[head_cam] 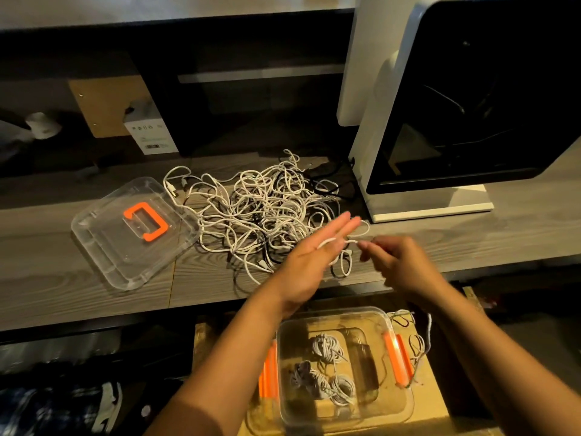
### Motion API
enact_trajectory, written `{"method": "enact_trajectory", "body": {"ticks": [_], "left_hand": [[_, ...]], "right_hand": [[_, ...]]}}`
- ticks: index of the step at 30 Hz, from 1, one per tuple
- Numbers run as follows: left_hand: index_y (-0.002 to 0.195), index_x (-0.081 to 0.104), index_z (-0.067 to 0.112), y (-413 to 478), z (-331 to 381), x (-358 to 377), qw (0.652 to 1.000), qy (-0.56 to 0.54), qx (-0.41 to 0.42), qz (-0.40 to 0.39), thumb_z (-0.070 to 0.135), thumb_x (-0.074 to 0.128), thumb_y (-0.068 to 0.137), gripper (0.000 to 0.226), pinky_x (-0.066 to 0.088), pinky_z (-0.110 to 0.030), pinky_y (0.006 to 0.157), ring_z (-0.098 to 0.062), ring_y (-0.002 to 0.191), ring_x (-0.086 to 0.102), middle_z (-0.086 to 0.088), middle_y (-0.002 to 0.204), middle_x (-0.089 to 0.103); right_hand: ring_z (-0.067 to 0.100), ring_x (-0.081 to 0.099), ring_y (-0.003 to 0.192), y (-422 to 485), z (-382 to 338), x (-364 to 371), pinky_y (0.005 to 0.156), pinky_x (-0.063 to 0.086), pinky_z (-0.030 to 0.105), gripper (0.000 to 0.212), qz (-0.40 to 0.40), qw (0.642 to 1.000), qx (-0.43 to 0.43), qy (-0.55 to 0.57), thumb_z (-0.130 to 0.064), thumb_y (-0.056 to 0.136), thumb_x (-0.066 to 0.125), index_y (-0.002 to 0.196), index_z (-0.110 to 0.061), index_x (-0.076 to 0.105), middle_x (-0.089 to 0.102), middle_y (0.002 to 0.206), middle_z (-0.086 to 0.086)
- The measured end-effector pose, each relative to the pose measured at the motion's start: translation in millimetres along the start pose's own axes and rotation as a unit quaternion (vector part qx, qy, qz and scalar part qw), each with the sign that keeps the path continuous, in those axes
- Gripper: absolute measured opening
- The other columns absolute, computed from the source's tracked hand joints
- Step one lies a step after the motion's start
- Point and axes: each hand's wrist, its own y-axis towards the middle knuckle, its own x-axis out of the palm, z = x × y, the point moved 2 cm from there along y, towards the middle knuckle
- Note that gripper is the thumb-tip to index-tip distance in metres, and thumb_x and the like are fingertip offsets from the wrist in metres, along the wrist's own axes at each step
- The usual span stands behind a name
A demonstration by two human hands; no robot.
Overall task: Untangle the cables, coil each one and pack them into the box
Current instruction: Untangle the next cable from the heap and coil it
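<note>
Coiling at front edge of desk [63,294] | left hand [314,256] lay flat, cable [327,243] looped over | right hand [396,262] pinched cable | we advised even, snug turns.

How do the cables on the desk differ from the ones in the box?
The desk cables are one loose tangled heap; the box cables are separate tight coils. The desk cables sprawl wide over the desk; the box cables sit compactly inside the clear box. Both are mostly thin white cords.
</note>
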Motion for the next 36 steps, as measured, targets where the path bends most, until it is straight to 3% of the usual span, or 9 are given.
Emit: {"method": "enact_trajectory", "body": {"ticks": [3, 6, 9, 12, 16, 20, 24, 31, 36], "left_hand": [[0.113, 0.054, 0.021, 10.0, 17.8, 11.3, 0.984, -0.083, 0.066, 0.141, 0.014, 0.03, 0.101, 0.027, 0.049, -0.013, 0.075, 0.003, 0.081, 0.062, 0.008, 0.095, 0.065], [0.089, 0.054, 0.02, 19.6, 16.6, 2.7, 0.953, -0.048, 0.086, 0.287, 0.018, 0.036, 0.1, 0.021, 0.035, -0.016, 0.047, 0.001, 0.047, 0.038, 0.011, 0.062, 0.045], [0.089, 0.048, 0.018, 27.2, 5.4, -6.2, 0.935, 0.241, 0.082, 0.246, 0.016, 0.036, 0.1, 0.016, 0.037, -0.024, 0.065, -0.002, 0.07, 0.043, 0.007, 0.081, 0.044], [0.103, 0.056, 0.019, 29.6, -5.9, -19.1, 0.856, 0.48, 0.036, 0.188, 0.01, 0.037, 0.097, 0.022, 0.036, -0.03, 0.084, -0.013, 0.099, 0.037, 0.005, 0.099, 0.036], [0.096, 0.065, 0.021, 21.0, -12.4, -38.4, 0.829, 0.543, -0.04, 0.128, 0.015, 0.038, 0.095, 0.028, 0.036, -0.033, 0.088, -0.014, 0.104, 0.04, 0.006, 0.095, 0.042], [0.077, 0.053, 0.022, 8.8, -17.7, -37.3, 0.826, 0.552, -0.08, 0.081, 0.06, 0.036, 0.09, 0.044, 0.032, -0.03, 0.07, -0.012, 0.089, 0.045, 0.009, 0.088, 0.046], [0.103, 0.054, 0.027, 0.8, -17.0, -23.3, 0.786, 0.614, -0.056, 0.037, 0.054, 0.049, 0.089, 0.031, 0.039, -0.03, 0.072, -0.016, 0.091, 0.055, 0.005, 0.098, 0.06], [0.146, 0.026, 0.024, 1.6, -23.4, -14.6, 0.97, 0.223, -0.094, -0.004, 0.015, 0.038, 0.1, 0.048, 0.036, -0.009, 0.088, -0.006, 0.119, 0.043, 0.007, 0.141, 0.042], [0.134, 0.043, 0.008, -2.5, 5.9, 6.0, 0.999, 0.022, 0.018, 0.033, 0.006, 0.03, 0.1, 0.036, 0.035, 0.001, 0.085, 0.024, 0.102, 0.047, 0.013, 0.124, 0.053]], "right_hand": [[0.0, 0.044, 0.042, -12.7, -3.5, 35.9, 0.049, 0.035, 0.019, 0.038, -0.064, 0.996, 0.031, 0.052, -0.036, 0.097, 0.042, 0.073, -0.015, 0.063, 0.052, 0.051, -0.005], [0.001, 0.049, 0.052, -23.0, -13.9, 63.8, 0.054, 0.041, 0.025, 0.035, -0.143, 0.989, -0.012, 0.033, -0.031, 0.099, 0.043, 0.086, -0.004, 0.062, 0.056, 0.062, -0.002], [0.013, 0.061, 0.087, -24.0, -19.4, 68.8, 0.079, 0.05, 0.038, 0.016, -0.142, 0.987, -0.06, -0.037, -0.025, 0.095, 0.049, 0.101, -0.015, 0.06, 0.066, 0.094, 0.002], [0.014, 0.057, 0.083, -23.9, -26.9, 54.8, 0.073, 0.046, 0.033, 0.013, -0.152, 0.982, -0.07, -0.09, -0.024, 0.095, 0.05, 0.096, -0.017, 0.061, 0.064, 0.091, 0.0], [0.011, 0.056, 0.075, -24.9, -29.0, 25.2, 0.07, 0.048, 0.032, 0.019, -0.141, 0.969, -0.058, -0.193, -0.032, 0.094, 0.051, 0.089, -0.021, 0.066, 0.062, 0.081, -0.004], [0.007, 0.055, 0.064, -17.0, -25.8, -5.3, 0.063, 0.049, 0.028, 0.02, -0.09, 0.979, -0.014, -0.182, -0.037, 0.091, 0.057, 0.087, -0.022, 0.07, 0.063, 0.072, -0.005], [0.01, 0.052, 0.059, -10.1, -27.9, -23.2, 0.056, 0.042, 0.028, 0.022, -0.014, 0.985, -0.05, -0.167, -0.035, 0.09, 0.058, 0.088, -0.017, 0.072, 0.058, 0.063, -0.004], [0.01, 0.055, 0.053, -3.1, -10.1, -16.5, 0.041, 0.038, 0.012, 0.019, 0.084, 0.996, -0.02, -0.039, -0.028, 0.094, 0.052, 0.083, -0.019, 0.066, 0.061, 0.07, -0.002], [0.006, 0.05, 0.052, -11.6, 3.9, 30.6, 0.053, 0.044, 0.028, 0.029, -0.028, 0.995, 0.072, 0.065, -0.035, 0.096, 0.045, 0.083, -0.019, 0.066, 0.062, 0.071, 0.0]]}}
